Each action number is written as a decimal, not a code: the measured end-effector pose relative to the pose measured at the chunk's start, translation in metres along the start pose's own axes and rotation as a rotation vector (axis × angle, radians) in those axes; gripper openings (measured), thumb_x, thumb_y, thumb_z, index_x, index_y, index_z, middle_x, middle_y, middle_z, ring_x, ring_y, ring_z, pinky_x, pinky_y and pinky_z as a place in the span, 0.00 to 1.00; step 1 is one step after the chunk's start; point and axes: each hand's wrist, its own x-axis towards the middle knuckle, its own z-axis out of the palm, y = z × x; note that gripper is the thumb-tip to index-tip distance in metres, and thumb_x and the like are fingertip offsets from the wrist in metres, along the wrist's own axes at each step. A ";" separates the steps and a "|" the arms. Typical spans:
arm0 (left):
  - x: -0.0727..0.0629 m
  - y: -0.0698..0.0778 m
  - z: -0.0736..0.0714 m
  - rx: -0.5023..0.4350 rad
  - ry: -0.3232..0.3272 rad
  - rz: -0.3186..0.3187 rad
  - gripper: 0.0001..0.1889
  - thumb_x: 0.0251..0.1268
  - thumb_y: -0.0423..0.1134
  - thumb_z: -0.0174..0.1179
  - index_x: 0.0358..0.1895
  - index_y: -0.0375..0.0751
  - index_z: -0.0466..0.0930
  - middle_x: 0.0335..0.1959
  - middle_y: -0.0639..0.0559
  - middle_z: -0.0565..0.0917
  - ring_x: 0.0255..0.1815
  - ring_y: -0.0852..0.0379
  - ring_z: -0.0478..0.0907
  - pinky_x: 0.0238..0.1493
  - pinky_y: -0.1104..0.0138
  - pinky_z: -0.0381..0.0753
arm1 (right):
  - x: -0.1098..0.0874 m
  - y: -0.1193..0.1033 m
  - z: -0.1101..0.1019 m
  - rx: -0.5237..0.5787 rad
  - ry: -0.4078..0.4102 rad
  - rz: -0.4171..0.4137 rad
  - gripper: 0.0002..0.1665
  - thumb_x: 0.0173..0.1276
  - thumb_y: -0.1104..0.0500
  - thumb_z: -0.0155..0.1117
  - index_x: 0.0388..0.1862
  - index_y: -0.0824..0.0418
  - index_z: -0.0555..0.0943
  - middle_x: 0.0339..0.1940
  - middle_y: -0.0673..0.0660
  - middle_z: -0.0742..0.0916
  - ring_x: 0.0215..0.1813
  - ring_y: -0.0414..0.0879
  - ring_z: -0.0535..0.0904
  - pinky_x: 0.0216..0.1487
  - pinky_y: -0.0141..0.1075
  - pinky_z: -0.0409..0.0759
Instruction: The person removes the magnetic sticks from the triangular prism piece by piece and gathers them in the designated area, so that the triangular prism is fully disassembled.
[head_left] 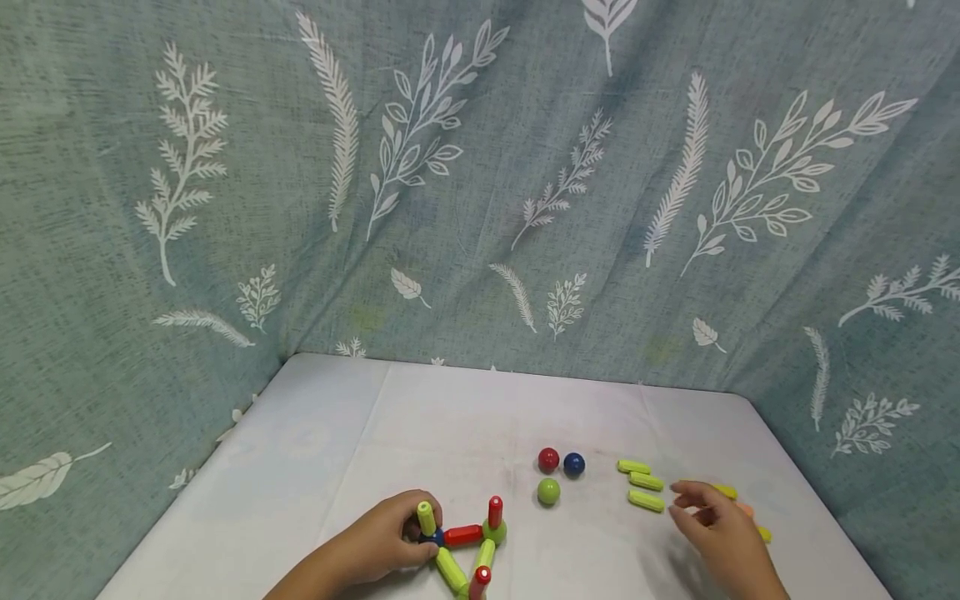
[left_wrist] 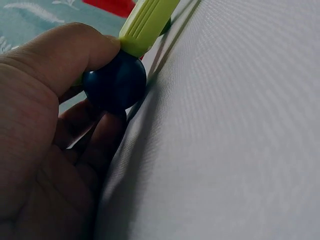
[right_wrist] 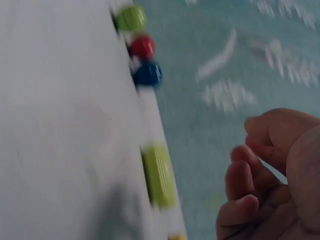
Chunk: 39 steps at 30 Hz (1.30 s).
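My left hand (head_left: 386,533) pinches a dark blue ball (left_wrist: 115,82), one corner of a triangle of balls and rods. A red rod (head_left: 462,535) runs from it to a green ball (head_left: 495,531); two lime green rods form the other sides. One lime rod (head_left: 426,518) stands upright on the blue ball, and red rods (head_left: 495,510) stand at the other corners. Over the table's right side, my right hand (head_left: 716,533) hangs with loosely bent fingers, nothing between them. Just left of it lie three ribbed lime rods (head_left: 646,501).
A loose red ball (head_left: 548,460), blue ball (head_left: 573,465) and green ball (head_left: 548,492) sit mid-table. Yellow rods (head_left: 725,492) and an orange piece (head_left: 745,509) lie partly behind the right hand. Leaf-patterned cloth (head_left: 480,167) surrounds the white table (head_left: 420,417).
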 end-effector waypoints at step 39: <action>0.002 0.002 0.001 -0.024 0.001 -0.003 0.14 0.61 0.45 0.76 0.43 0.55 0.78 0.35 0.55 0.77 0.32 0.63 0.73 0.30 0.69 0.75 | -0.057 -0.095 0.137 0.366 -0.845 -0.251 0.11 0.69 0.63 0.73 0.48 0.53 0.86 0.42 0.53 0.89 0.35 0.45 0.81 0.37 0.28 0.81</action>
